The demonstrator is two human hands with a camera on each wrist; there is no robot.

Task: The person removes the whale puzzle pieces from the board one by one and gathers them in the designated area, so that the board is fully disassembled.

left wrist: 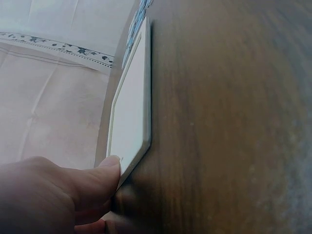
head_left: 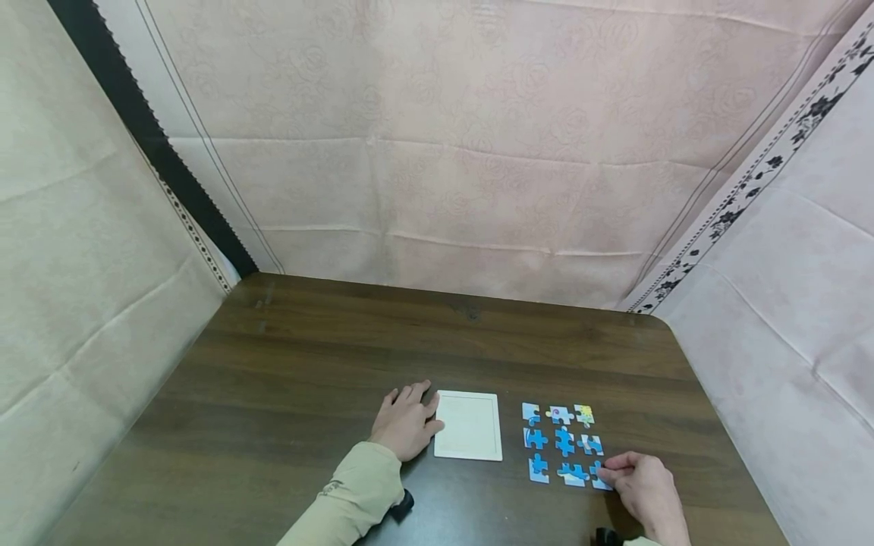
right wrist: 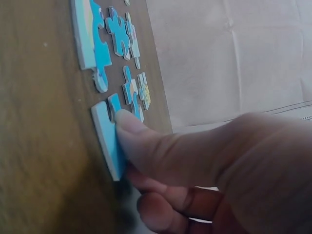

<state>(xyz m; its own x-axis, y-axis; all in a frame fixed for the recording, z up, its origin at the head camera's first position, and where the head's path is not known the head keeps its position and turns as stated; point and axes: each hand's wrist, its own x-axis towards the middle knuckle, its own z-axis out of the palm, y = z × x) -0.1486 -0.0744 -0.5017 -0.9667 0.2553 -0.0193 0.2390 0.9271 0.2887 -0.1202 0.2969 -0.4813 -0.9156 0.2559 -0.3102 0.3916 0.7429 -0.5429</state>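
A white square puzzle tray point(head_left: 468, 426) with a raised rim lies flat on the brown table. My left hand point(head_left: 404, 425) rests at its left edge, fingers spread, and in the left wrist view the thumb point(left wrist: 109, 162) lies on the tray's rim. To the tray's right, several blue jigsaw pieces point(head_left: 564, 441) are laid out in three rows, apart from one another. With my right hand point(head_left: 642, 485) I pinch the front right puzzle piece point(right wrist: 108, 139) between thumb and fingers. The thumb covers part of that piece, which has a straight pale edge.
The wooden table point(head_left: 287, 379) extends to the left and behind the tray. Pale patterned cloth point(head_left: 437, 152) hangs along its back edge, with more cloth at the left and right sides.
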